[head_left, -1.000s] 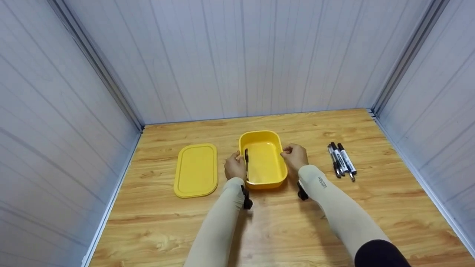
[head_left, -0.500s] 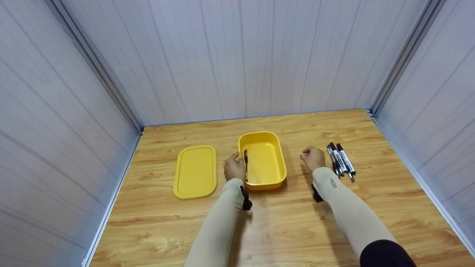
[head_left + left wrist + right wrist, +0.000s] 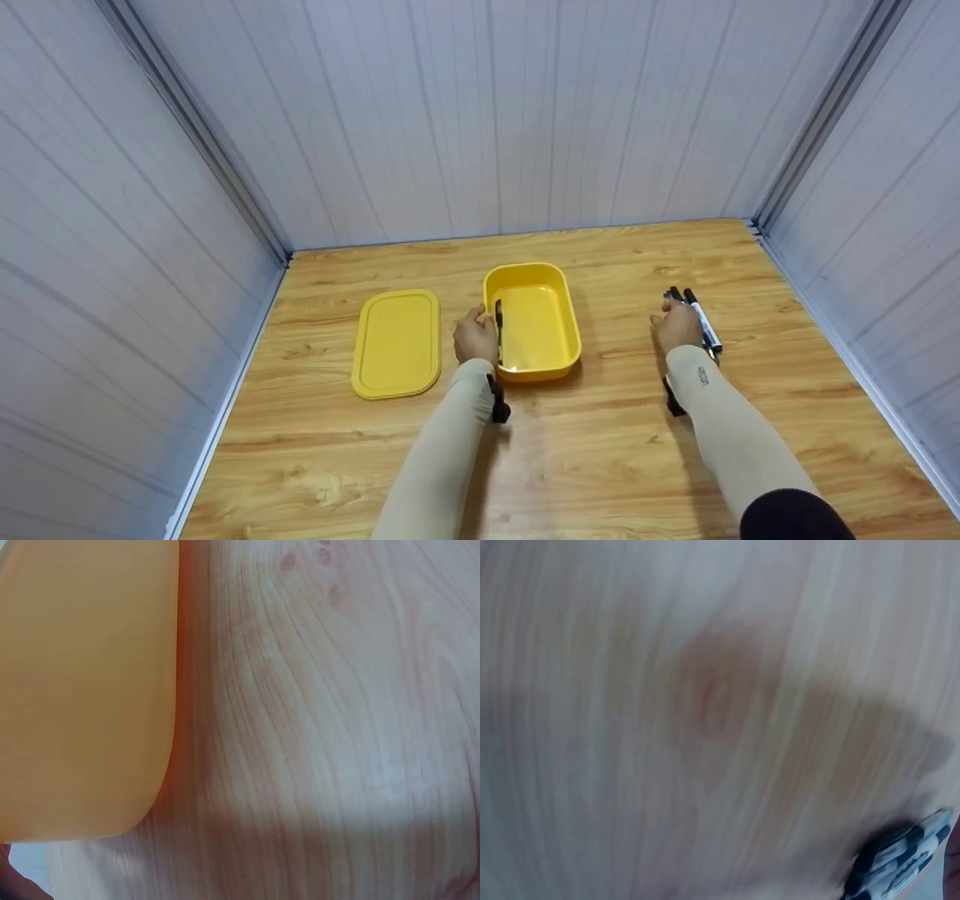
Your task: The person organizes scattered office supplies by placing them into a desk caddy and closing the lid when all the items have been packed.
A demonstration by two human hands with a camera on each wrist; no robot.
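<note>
A yellow box [image 3: 536, 322] without its cover stands at the middle of the table, with a black pen [image 3: 499, 330] lying along its left wall inside. My left hand [image 3: 475, 337] holds that left wall at the rim. The box's outer side [image 3: 90, 690] fills the left of the left wrist view, and a bit of finger [image 3: 16, 881] shows at its lower corner. Over the group of markers and pens on the right is my right hand [image 3: 677, 327], fingers loosely bent, hiding part of them. One marker [image 3: 703, 321] stays visible beside it. In the blurred right wrist view, the pens [image 3: 900, 862] lie at the lower right.
A yellow lid [image 3: 396, 343] lies flat left of the box on the wooden table [image 3: 570, 457]. Pale panel walls [image 3: 510, 127] enclose the table at the back and both sides.
My right hand has left the right side of the box and moved right to the pens. My left hand has stayed at the box's left wall.
</note>
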